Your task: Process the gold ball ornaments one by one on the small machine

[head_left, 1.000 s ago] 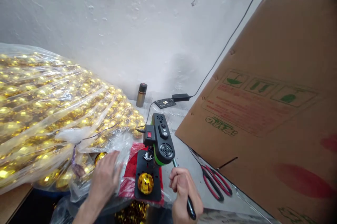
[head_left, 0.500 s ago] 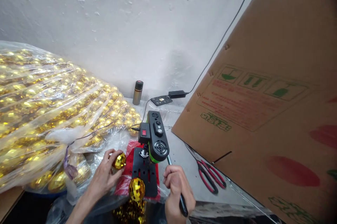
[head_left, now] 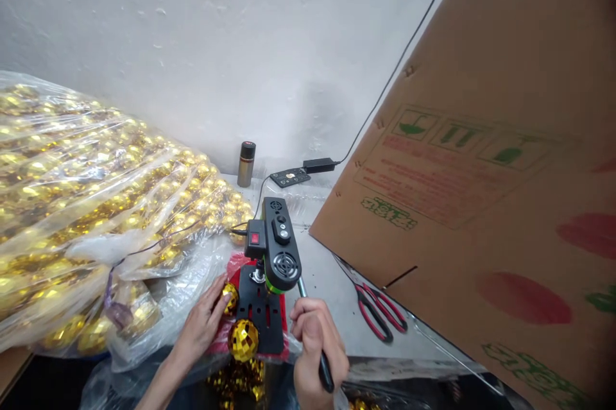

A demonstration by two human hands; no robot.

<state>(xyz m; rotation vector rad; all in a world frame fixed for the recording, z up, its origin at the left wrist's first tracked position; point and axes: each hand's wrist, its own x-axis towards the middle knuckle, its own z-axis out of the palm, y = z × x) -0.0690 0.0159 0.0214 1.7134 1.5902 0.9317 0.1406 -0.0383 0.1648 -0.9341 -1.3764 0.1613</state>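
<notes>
The left hand [head_left: 205, 319] has moved closer to the drill press [head_left: 283, 237]; the right hand [head_left: 318, 349], closed, grips its lever [head_left: 326, 374]; the left, half-curled, holds a faceted gold ball [head_left: 231, 298] beside the baseplate [head_left: 270, 335]; a second ball [head_left: 243, 340] sits at its near-left corner.

No words are legible, but the cardboard box [head_left: 452, 269] bears three framed green signs, an upside-down umbrella [head_left: 412, 126], paired arrows [head_left: 458, 135] and an unclear third [head_left: 509, 154], above blurred red print [head_left: 423, 169] and green lettering [head_left: 389, 212].
</notes>
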